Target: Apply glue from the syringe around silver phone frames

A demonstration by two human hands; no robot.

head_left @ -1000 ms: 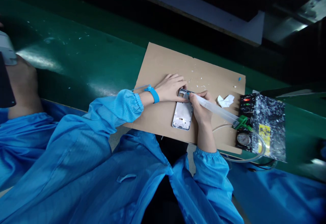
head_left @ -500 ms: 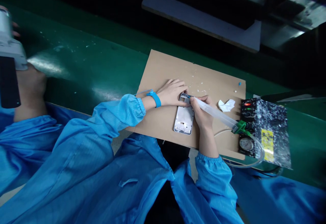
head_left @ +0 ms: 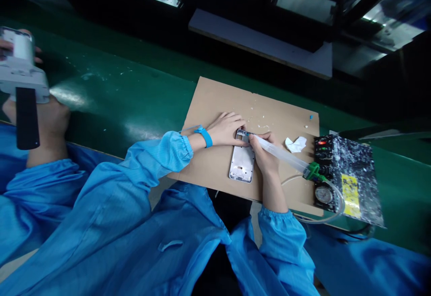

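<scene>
A silver phone frame (head_left: 241,161) lies on a brown cardboard sheet (head_left: 215,107). My left hand (head_left: 226,129), with a blue wrist strap, rests flat on the cardboard and its fingers press the frame's top left corner. My right hand (head_left: 266,154) grips a clear dispensing syringe (head_left: 282,154) like a pen, its tip at the frame's top edge. A green fitting (head_left: 313,170) joins the syringe to a clear hose (head_left: 333,206).
A black paint-flecked controller box (head_left: 350,177) with a gauge and red light sits at the cardboard's right edge. A crumpled white wipe (head_left: 295,143) lies near it. At far left, another person's hands hold a grey tool (head_left: 20,76) over the green belt (head_left: 117,89).
The camera has tilted, shifting the scene slightly down in view. My hands stay on the frame and syringe. The person at left has raised the grey tool further into view.
</scene>
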